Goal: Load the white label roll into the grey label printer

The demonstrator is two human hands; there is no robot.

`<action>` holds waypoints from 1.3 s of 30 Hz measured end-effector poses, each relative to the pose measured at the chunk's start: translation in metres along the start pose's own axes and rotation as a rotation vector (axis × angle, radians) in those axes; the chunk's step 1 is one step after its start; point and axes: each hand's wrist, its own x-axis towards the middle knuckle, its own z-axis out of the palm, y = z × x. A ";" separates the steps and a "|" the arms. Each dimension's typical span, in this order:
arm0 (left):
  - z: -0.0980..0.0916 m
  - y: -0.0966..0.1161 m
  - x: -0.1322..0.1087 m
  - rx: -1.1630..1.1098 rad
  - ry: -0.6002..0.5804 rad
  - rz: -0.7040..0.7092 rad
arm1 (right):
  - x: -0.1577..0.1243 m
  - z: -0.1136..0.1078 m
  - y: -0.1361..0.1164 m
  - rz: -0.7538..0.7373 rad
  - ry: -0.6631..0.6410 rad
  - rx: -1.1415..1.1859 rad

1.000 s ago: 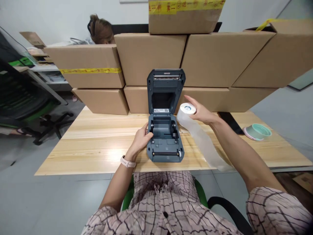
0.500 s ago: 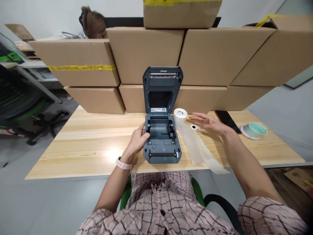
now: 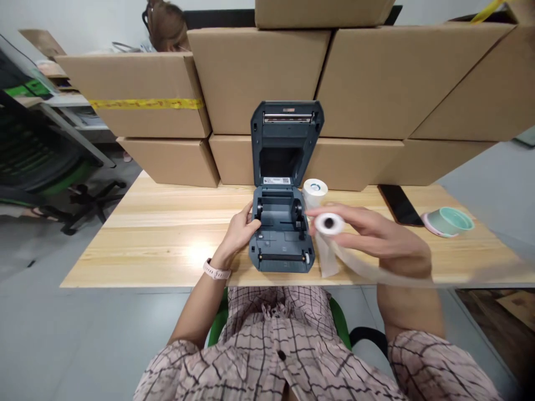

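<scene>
A dark grey label printer (image 3: 281, 245) stands on the table with its lid (image 3: 287, 133) tipped up and its roll bay bare. My left hand (image 3: 239, 231) is closed on the printer's left side, thumb over the rim. Just right of the printer, my right hand (image 3: 376, 231) grips a small white paper roll (image 3: 322, 229) with a black core, raised off the table. A pale strip (image 3: 368, 273), blurred by motion, trails from it to the right. Behind it a second white roll (image 3: 311, 192) stands on end, and another length of pale strip (image 3: 328, 263) hangs toward the table's front edge.
Stacked cardboard boxes (image 3: 259, 78) wall off the table's (image 3: 167, 234) back side. A black phone (image 3: 400, 205) and a teal cup-shaped item (image 3: 453, 221) lie at the right. Beyond the boxes a person's head shows. An office chair (image 3: 45, 156) is at the left.
My right hand has picked up the small black-cored roll and brought it up beside the printer, pulling its strip along. My left hand stays on the printer. The view has shifted slightly.
</scene>
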 end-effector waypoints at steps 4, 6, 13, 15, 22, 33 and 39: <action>-0.001 -0.001 0.000 0.009 -0.006 0.012 | 0.071 0.022 -0.002 0.018 -0.045 -0.377; -0.001 -0.002 0.001 0.023 -0.002 0.016 | 0.094 0.035 0.013 0.037 -0.155 -0.467; -0.001 -0.006 0.004 0.052 0.001 0.032 | 0.096 0.052 0.042 -0.010 -0.232 -0.547; -0.001 -0.006 0.004 0.054 0.005 0.035 | 0.086 0.055 0.037 -0.018 -0.176 -0.516; -0.001 -0.004 0.002 0.065 0.004 0.026 | 0.036 0.072 -0.003 -0.099 -0.016 -0.271; -0.003 -0.001 0.001 0.109 -0.004 0.003 | -0.017 0.112 -0.022 -0.100 0.044 -0.380; -0.003 -0.002 0.001 0.111 -0.002 -0.002 | -0.013 0.137 -0.010 -0.200 0.340 -0.218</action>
